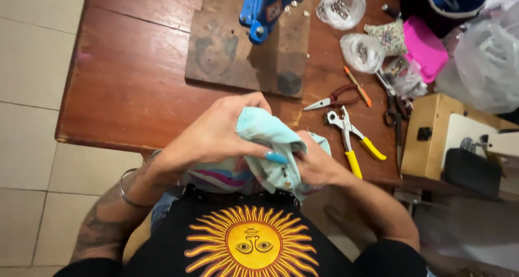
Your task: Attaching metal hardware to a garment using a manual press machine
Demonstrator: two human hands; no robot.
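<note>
The left hand [216,134] is closed around a bunch of light blue cloth [270,147] and grips it from above, with the fingers folded over the top of the fabric. The right hand [316,163] grips the same cloth from the 3 o'clock side, and its fingers pinch the lower edge, where some small metal studs show. The cloth is held in the air just in front of the near edge of the bench [130,93], above the person's lap, and both hands touch it. Under the blue part, a striped part of the fabric with pink and dark lines hangs down.

On the bench, at 2 o'clock from the hands, a punch plier with yellow handles [354,142] lies near the right hand. Just above it lies a plier with dark red handles [338,98], and an orange pencil [358,86] lies beside that one. Black scissors [393,120] lie further toward 3 o'clock. At 12 o'clock a blue press [262,7] stands on a grey board [227,55]. Two small clear bags with metal parts [341,5] [362,52] lie at 1 o'clock, and a pink box [424,47] is beside them. A wooden case [432,131] stands at 3 o'clock, just beside the bench.
</note>
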